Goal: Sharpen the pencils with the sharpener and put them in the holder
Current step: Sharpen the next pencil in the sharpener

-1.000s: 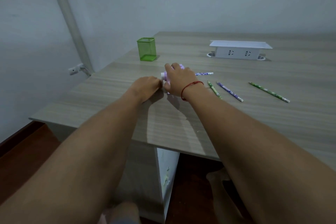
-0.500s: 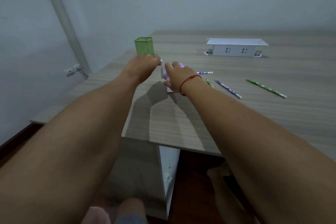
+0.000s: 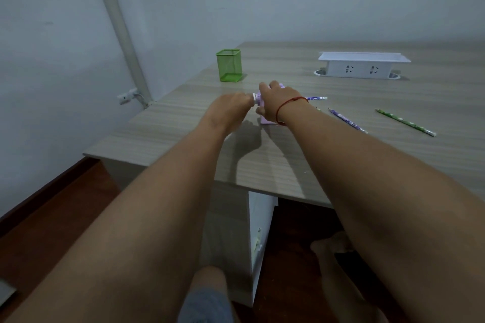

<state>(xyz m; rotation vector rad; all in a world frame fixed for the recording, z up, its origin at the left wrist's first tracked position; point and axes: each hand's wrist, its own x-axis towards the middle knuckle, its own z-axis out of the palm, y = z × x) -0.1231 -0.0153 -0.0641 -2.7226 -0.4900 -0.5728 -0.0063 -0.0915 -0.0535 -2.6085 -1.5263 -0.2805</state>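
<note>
Pencil (image 3: 316, 98) axis left-right, right hand (image 3: 278, 103) gripping sharpener (image 3: 267, 119)

Lilac sharpener (image 3: 267, 119) under your right hand (image 3: 280, 102). Green mesh holder (image 3: 228, 65) upright beyond your left hand (image 3: 231, 110). Purple pencil (image 3: 317, 98), second purple pencil (image 3: 346, 120), green pencil (image 3: 405, 122) lie flat further right.

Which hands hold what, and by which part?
Right hand grips the purple sharpener over its top. Left hand holds the white crank at the sharpener's left end.
</note>
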